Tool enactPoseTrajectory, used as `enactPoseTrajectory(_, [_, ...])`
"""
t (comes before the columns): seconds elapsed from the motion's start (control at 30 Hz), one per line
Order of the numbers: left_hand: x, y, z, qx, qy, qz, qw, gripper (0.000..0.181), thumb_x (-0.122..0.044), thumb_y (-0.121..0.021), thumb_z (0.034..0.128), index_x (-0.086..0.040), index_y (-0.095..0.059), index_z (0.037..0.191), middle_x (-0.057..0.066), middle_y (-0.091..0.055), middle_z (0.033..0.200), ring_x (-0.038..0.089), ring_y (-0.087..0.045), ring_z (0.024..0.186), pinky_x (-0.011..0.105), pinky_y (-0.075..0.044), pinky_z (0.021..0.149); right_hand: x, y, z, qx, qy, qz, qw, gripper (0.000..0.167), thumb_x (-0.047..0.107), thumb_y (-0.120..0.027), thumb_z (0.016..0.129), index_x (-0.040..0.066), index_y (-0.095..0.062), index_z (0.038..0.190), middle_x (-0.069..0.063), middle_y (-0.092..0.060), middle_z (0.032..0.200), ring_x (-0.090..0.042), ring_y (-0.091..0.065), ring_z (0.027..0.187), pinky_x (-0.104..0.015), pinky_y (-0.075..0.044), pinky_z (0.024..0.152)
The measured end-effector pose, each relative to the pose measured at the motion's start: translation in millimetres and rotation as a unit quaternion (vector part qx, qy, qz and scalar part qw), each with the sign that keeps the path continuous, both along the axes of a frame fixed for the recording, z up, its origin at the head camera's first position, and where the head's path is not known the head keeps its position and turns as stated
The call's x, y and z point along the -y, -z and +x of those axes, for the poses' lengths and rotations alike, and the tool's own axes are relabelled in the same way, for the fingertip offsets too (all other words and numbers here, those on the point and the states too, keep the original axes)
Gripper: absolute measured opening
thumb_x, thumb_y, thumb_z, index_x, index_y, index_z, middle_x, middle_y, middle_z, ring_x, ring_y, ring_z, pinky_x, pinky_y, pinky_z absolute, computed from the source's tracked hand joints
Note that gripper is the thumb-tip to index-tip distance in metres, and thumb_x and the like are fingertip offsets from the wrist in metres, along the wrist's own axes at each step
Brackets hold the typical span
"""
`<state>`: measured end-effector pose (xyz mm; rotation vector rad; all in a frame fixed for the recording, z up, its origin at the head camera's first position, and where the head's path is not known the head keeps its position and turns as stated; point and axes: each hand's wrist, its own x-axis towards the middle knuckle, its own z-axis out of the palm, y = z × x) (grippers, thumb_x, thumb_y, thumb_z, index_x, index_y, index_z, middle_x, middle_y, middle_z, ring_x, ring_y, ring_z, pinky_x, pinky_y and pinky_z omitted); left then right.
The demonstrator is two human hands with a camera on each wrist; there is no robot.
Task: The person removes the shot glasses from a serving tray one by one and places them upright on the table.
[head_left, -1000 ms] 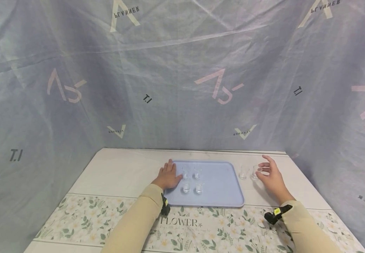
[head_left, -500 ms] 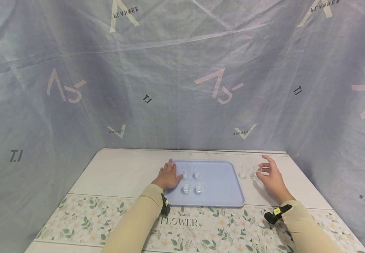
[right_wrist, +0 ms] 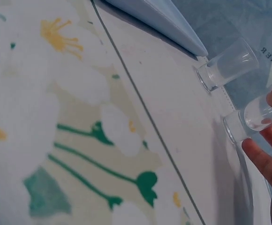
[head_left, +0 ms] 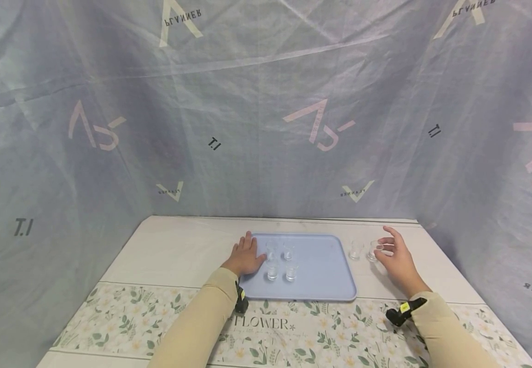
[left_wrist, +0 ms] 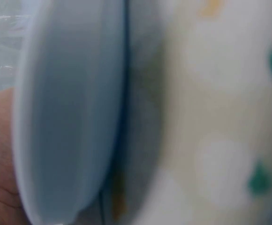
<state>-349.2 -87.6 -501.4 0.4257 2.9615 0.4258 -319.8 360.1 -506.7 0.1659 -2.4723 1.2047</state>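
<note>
From the left, we see pale table (head_left: 183, 250) running from its side edge to the left hand (head_left: 245, 256), which leaves us a fair stretch for moving. That hand lies palm down across the left edge of the tray (head_left: 321, 268), fingers straight and spread; in the left wrist view the tray's wall stands in front of it (too blurred for us to tell how the fingertips meet the rim). Close by its thumb, with little room between, four glasses stand upright in two rows: back left glass (head_left: 271, 254), front left glass (head_left: 272, 274), back right glass (head_left: 288, 253) and front right glass (head_left: 291, 274). Right of them we find a broad run of flat blue, up to the tray's right edge. Past that edge, over a narrow strip of table, stands the inner glass (head_left: 354, 251), upright. A slim gap farther, the end glass (head_left: 371, 251) stands upright on the table, pinched between the curved thumb and fingers of the right hand (head_left: 397, 260), the topmost finger raised away. Beyond that hand, we see more pale table up to the curtain (head_left: 468, 204).
</note>
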Motion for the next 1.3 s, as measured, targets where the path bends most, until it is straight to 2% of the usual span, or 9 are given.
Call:
enactPoseTrajectory(0.23, [-0.3, -1.1, 1.4, 0.001, -0.002, 0.001, 1.0000, 0.074, -0.044, -0.040, 0.1068, 0.008, -0.023, 0.156, 0.026, -0.006, 0.167, 0.043, -0.011, 0.153, 0.054, -0.014, 0.123, -0.5, 0.1, 0.5, 0.011, -0.006, -0.015, 0.9998, 0.076, -0.002, -0.065, 0.094, 0.005, -0.024, 0.157, -0.028, -0.057, 0.121, -0.046, -0.060, 0.111, -0.010, -0.047, 0.076])
enactPoseTrajectory(0.3, [-0.6, -1.6, 1.7, -0.002, -0.003, 0.002, 1.0000, 0.074, -0.044, -0.041, 0.1064, 0.009, -0.024, 0.156, 0.026, -0.008, 0.166, 0.043, -0.011, 0.153, 0.054, -0.014, 0.123, -0.9, 0.1, 0.9, 0.019, -0.009, -0.020, 0.9996, 0.077, 0.000, -0.065, 0.095, 0.006, -0.022, 0.158, -0.028, -0.055, 0.123, -0.046, -0.060, 0.112, -0.014, -0.049, 0.079])
enactPoseTrajectory(0.37, [-1.0, -2.0, 1.8, -0.004, -0.003, 0.000, 1.0000, 0.075, -0.044, -0.041, 0.1062, 0.009, -0.025, 0.156, 0.027, -0.008, 0.166, 0.043, -0.012, 0.153, 0.054, -0.014, 0.123, -1.7, 0.2, 1.2, 0.027, -0.012, -0.022, 0.9993, 0.078, 0.002, -0.065, 0.096, 0.007, -0.020, 0.159, -0.028, -0.053, 0.126, -0.045, -0.058, 0.114, -0.024, -0.054, 0.085])
enactPoseTrajectory(0.43, [-1.2, -2.3, 1.8, -0.006, -0.004, 0.000, 1.0000, 0.075, -0.045, -0.041, 0.1061, 0.009, -0.025, 0.156, 0.027, -0.009, 0.166, 0.043, -0.012, 0.153, 0.054, -0.015, 0.123, -2.4, 0.1, 0.8, 0.029, -0.014, -0.022, 0.9992, 0.079, 0.004, -0.065, 0.096, 0.007, -0.018, 0.160, -0.029, -0.051, 0.129, -0.046, -0.056, 0.117, -0.040, -0.054, 0.093])
enactPoseTrajectory(0.5, [-1.2, -2.5, 1.5, -0.006, -0.004, -0.002, 1.0000, 0.075, -0.045, -0.041, 0.1062, 0.009, -0.024, 0.156, 0.027, -0.009, 0.166, 0.043, -0.012, 0.153, 0.054, -0.015, 0.123, -2.5, -0.6, 0.2, 0.025, -0.012, -0.020, 0.9994, 0.079, 0.007, -0.065, 0.097, 0.008, -0.018, 0.160, -0.029, -0.050, 0.131, -0.045, -0.054, 0.119, -0.054, -0.049, 0.099])
enactPoseTrajectory(0.6, [-1.0, -2.4, 0.6, -0.007, -0.004, -0.002, 1.0000, 0.076, -0.046, -0.041, 0.1063, 0.009, -0.024, 0.156, 0.027, -0.008, 0.166, 0.043, -0.012, 0.153, 0.054, -0.015, 0.123, -1.7, -3.2, -1.7, 0.008, -0.019, -0.019, 0.9996, 0.079, 0.007, -0.066, 0.096, 0.007, -0.020, 0.159, -0.031, -0.049, 0.133, -0.047, -0.051, 0.122, -0.063, -0.040, 0.104])
enactPoseTrajectory(0.77, [-0.5, -0.2, 0.1, -0.005, -0.004, -0.001, 1.0000, 0.075, -0.046, -0.040, 0.1066, 0.008, -0.023, 0.156, 0.026, -0.007, 0.166, 0.043, -0.011, 0.153, 0.054, -0.014, 0.123, 4.5, -11.3, -3.9, -0.031, -0.033, -0.008, 0.9989, 0.078, 0.002, -0.069, 0.092, 0.002, -0.025, 0.157, -0.033, -0.050, 0.131, -0.050, -0.050, 0.121, -0.067, -0.035, 0.105])
enactPoseTrajectory(0.93, [-0.8, 0.9, 0.8, -0.002, -0.004, 0.007, 1.0000, 0.075, -0.045, -0.041, 0.1061, 0.009, -0.025, 0.156, 0.027, -0.007, 0.166, 0.043, -0.011, 0.153, 0.055, -0.014, 0.123, 13.6, -18.9, -5.5, -0.058, -0.029, 0.005, 0.9979, 0.077, 0.000, -0.071, 0.089, 0.001, -0.030, 0.154, -0.032, -0.053, 0.128, -0.049, -0.049, 0.123, -0.069, -0.032, 0.106])
enactPoseTrajectory(1.3, [-1.0, -0.7, 1.8, 0.000, -0.005, 0.005, 1.0000, 0.075, -0.045, -0.041, 0.1063, 0.009, -0.024, 0.156, 0.026, -0.007, 0.166, 0.043, -0.011, 0.153, 0.054, -0.014, 0.123, 32.1, -33.3, -7.5, -0.063, -0.035, 0.002, 0.9974, 0.077, 0.003, -0.074, 0.088, 0.001, -0.031, 0.153, -0.030, -0.053, 0.131, -0.049, -0.047, 0.127, -0.067, -0.031, 0.110])
